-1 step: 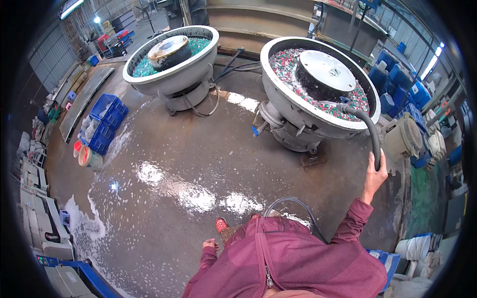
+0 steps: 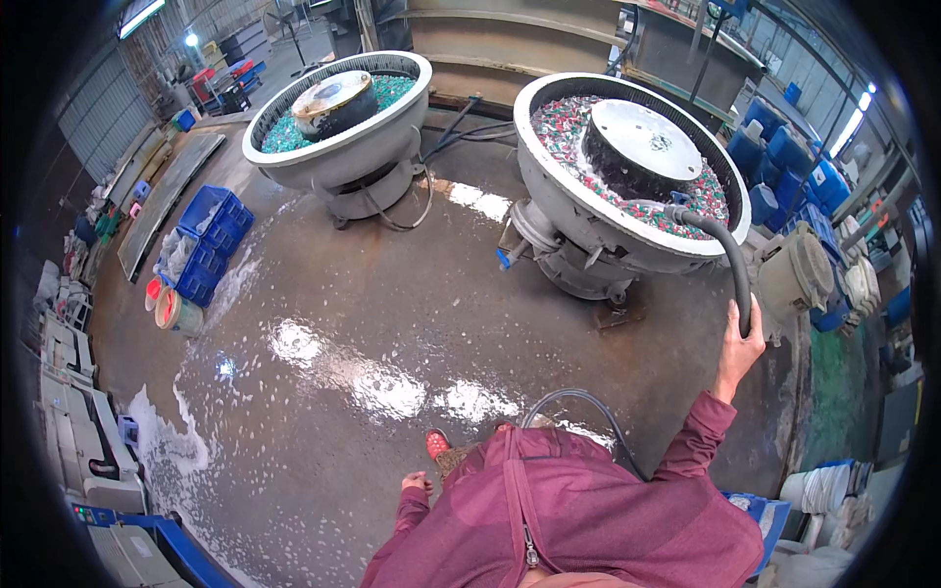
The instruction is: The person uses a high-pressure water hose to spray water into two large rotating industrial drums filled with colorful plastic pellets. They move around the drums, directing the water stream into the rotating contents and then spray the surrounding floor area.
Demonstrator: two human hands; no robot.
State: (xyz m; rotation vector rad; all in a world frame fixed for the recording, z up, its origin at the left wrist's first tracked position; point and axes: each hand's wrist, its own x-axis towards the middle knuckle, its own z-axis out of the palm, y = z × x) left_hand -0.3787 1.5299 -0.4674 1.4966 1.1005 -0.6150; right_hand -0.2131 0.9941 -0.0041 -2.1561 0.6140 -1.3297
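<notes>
Left hand [image 2: 417,481] half-curled, contents unclear. Right hand [image 2: 740,348] grips dark hose [image 2: 733,260]. Wet floor [image 2: 392,304] ahead, blue crates [image 2: 201,260] left. In the bowl [image 2: 569,220], lidded drum [image 2: 642,137] stands beyond hose mouth. Hose arcs forward, bending left over near rim, mouth among red-green chips [image 2: 559,127].

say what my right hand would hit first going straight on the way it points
Past the thick dark grey hose it holds, your right hand would probably first meet the whitish rim of the nearer round grey bowl; depth is unclear.
</notes>
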